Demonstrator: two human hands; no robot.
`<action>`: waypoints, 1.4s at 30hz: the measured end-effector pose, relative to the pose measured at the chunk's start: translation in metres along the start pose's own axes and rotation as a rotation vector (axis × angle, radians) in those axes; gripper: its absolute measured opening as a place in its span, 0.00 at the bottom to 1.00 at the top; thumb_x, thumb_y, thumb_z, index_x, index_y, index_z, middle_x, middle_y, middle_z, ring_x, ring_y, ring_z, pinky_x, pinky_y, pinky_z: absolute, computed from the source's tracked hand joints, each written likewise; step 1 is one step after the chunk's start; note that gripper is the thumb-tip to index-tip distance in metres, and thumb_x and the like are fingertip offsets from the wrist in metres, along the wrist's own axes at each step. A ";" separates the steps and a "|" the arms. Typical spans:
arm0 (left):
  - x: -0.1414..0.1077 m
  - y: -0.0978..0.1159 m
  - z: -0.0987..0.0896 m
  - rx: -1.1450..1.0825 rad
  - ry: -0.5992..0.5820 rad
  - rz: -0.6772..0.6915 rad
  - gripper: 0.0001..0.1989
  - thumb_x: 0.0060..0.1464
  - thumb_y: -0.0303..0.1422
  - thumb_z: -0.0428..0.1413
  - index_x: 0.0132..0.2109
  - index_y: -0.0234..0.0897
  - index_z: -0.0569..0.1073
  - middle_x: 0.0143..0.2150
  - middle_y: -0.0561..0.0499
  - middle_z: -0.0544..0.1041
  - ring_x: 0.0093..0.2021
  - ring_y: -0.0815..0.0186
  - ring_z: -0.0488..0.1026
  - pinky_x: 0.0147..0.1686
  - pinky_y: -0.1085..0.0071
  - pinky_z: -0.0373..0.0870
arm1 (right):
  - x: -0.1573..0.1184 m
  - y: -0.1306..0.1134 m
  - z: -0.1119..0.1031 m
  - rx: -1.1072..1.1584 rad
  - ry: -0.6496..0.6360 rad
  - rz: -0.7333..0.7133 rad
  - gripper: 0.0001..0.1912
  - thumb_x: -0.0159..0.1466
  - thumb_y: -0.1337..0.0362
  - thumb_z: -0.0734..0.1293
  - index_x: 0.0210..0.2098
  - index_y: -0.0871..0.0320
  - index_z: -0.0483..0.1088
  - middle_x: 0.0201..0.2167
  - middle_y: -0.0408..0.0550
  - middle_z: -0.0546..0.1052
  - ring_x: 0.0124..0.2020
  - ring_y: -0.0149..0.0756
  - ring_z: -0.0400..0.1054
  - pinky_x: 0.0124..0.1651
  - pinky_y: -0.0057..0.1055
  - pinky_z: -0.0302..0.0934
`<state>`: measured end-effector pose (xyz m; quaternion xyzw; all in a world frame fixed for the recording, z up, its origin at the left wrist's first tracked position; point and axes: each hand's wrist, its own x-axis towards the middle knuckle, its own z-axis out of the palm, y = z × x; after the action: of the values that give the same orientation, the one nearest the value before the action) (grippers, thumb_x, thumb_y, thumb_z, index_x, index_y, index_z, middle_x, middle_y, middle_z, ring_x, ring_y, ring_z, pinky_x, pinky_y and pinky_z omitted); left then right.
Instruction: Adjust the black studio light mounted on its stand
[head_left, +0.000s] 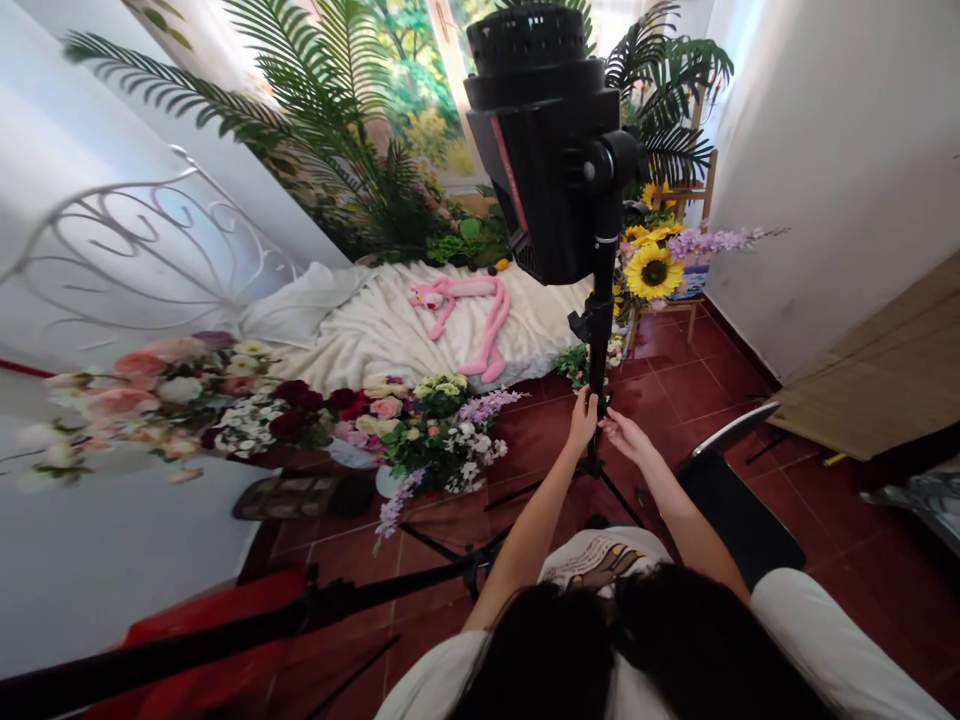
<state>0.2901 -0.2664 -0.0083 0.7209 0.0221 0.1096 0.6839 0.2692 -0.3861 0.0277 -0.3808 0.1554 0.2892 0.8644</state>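
Observation:
A black studio light (536, 150) sits on top of a black stand (598, 345) that rises in front of me. My left hand (582, 420) is wrapped round the stand's pole, low down. Just to the right of the pole is my right hand (624, 436), its fingers bent beside a small fitting on the pole; whether they grip it is too small to tell. The stand's legs spread on the floor below both hands.
A bed with a cream blanket (375, 325) holds a pink plush toy (487, 320). Flowers (427, 420) line its near side. Sunflowers (654, 270) stand at the right, a black chair (739, 515) nearer me. Another black stand (225, 635) crosses the lower left.

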 end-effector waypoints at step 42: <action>-0.006 -0.003 0.003 0.021 -0.028 0.032 0.26 0.58 0.47 0.48 0.58 0.38 0.63 0.55 0.43 0.70 0.56 0.62 0.67 0.58 0.62 0.62 | 0.021 -0.055 0.041 -0.903 -0.084 -0.851 0.29 0.52 0.52 0.72 0.50 0.56 0.66 0.43 0.49 0.75 0.44 0.37 0.72 0.49 0.34 0.68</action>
<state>0.2851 -0.2701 -0.0121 0.7296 0.0022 0.1104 0.6749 0.3216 -0.3774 0.0759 -0.7257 -0.1819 -0.0288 0.6629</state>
